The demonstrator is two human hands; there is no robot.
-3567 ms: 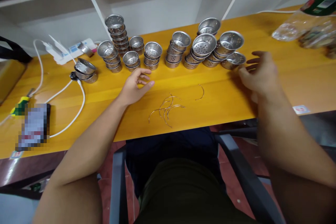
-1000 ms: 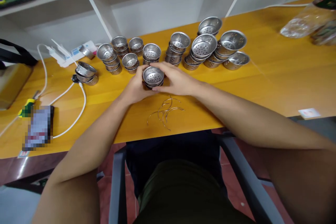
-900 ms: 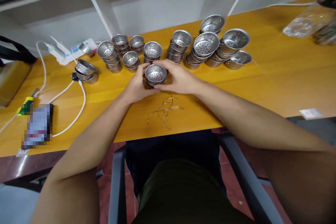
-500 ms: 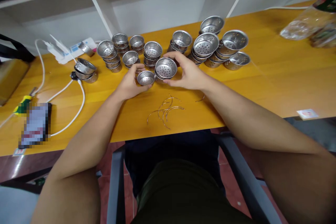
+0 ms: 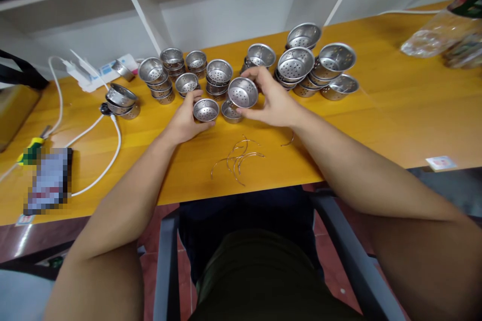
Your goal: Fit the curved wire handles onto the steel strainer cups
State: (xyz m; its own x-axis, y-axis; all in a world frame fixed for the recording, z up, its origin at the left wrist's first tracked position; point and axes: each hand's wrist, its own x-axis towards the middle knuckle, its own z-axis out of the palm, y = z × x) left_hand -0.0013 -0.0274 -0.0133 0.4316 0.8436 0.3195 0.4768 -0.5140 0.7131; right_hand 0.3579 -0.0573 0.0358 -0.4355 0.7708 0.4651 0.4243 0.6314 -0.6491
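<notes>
My left hand grips a small perforated steel cup that rests on the yellow table. My right hand holds another perforated cup tilted and lifted just above the table. A third cup sits on the table between the two, below the lifted one. Several thin curved wire handles lie on the table nearer to me, and one more wire lies by my right wrist.
Several stacks of the same steel cups stand in a row behind my hands. A white power strip and cable lie at the left, with a blurred dark object. A plastic bag is at the far right.
Both hands held one stack of cups together a second ago. They have since pulled it apart: the left hand set one cup down to the left, the right lifted another up and right.
</notes>
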